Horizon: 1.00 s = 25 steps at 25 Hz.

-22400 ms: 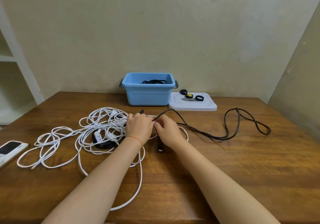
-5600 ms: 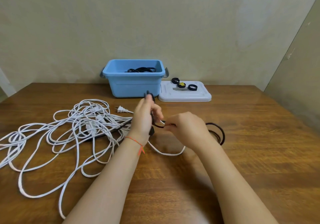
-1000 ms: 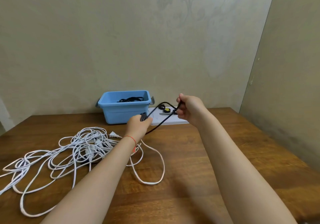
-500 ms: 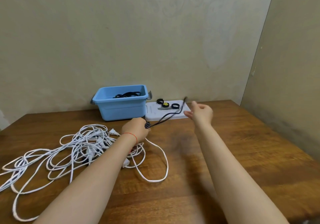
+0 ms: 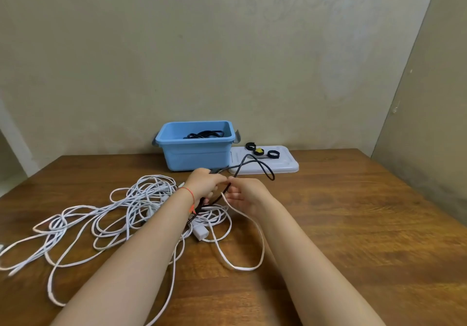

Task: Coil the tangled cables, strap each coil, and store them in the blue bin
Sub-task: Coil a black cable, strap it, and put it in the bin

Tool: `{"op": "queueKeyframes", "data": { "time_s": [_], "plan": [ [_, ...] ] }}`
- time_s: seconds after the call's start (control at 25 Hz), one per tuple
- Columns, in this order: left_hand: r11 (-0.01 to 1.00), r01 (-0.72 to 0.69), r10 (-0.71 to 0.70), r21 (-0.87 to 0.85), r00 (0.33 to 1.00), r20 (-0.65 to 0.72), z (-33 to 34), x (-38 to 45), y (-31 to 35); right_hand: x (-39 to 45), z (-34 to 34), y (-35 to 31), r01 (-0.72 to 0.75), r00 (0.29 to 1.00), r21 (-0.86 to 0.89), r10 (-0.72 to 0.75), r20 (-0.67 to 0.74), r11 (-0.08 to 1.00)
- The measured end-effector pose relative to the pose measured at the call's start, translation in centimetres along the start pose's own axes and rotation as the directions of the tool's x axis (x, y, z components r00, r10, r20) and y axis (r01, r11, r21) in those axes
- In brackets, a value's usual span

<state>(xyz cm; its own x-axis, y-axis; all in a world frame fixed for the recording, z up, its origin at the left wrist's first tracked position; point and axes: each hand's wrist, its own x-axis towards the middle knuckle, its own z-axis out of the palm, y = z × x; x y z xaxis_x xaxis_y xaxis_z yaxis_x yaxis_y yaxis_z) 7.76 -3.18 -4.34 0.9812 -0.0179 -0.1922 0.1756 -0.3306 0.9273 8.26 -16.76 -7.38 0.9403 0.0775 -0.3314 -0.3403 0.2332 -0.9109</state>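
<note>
A black cable point(image 5: 262, 166) arcs in a loop above the table, its strands gathered in my left hand point(image 5: 204, 184). My right hand point(image 5: 246, 193) sits just to the right, fingers pinching the same black cable near the left hand. A large tangle of white cables point(image 5: 131, 209) spreads over the left of the wooden table, with a white plug block point(image 5: 201, 232) under my left wrist. The blue bin point(image 5: 197, 149) stands at the back against the wall, with a black coil point(image 5: 204, 134) inside. Black straps point(image 5: 273, 153) and a yellow one point(image 5: 259, 151) lie on the white lid point(image 5: 283, 166).
The white lid rests right of the bin at the table's back edge. A wall closes the back and another panel angles in on the right. One white cable loop point(image 5: 242, 265) trails toward me between my forearms.
My right hand let go of the raised black loop, swung out, then came back down beside my left hand onto the cable. The camera tilted down toward the table.
</note>
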Motion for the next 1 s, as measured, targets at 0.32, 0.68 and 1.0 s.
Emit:
{"op": "queueKeyframes", "data": {
  "time_s": [0.32, 0.68, 1.0],
  "plan": [
    [0.844, -0.030, 0.237, 0.536, 0.917, -0.322, -2.1, 0.8, -2.0, -0.4, 2.3, 0.2, 0.075, 0.994, -0.349, -0.098, -0.048, 0.934],
    [0.479, 0.224, 0.191, 0.849, 0.917, -0.349, -2.6, 0.3, -2.8, -2.5, 0.6, -5.2, 0.530, 0.673, -0.326, -0.622, -0.401, 0.783],
    [0.707, 0.154, 0.212, 0.690, 0.885, -0.414, -2.4, -0.3, -1.2, -0.6, -2.6, -4.8, 0.234, 0.820, -0.395, -0.399, -0.410, 0.888]
  ]
}}
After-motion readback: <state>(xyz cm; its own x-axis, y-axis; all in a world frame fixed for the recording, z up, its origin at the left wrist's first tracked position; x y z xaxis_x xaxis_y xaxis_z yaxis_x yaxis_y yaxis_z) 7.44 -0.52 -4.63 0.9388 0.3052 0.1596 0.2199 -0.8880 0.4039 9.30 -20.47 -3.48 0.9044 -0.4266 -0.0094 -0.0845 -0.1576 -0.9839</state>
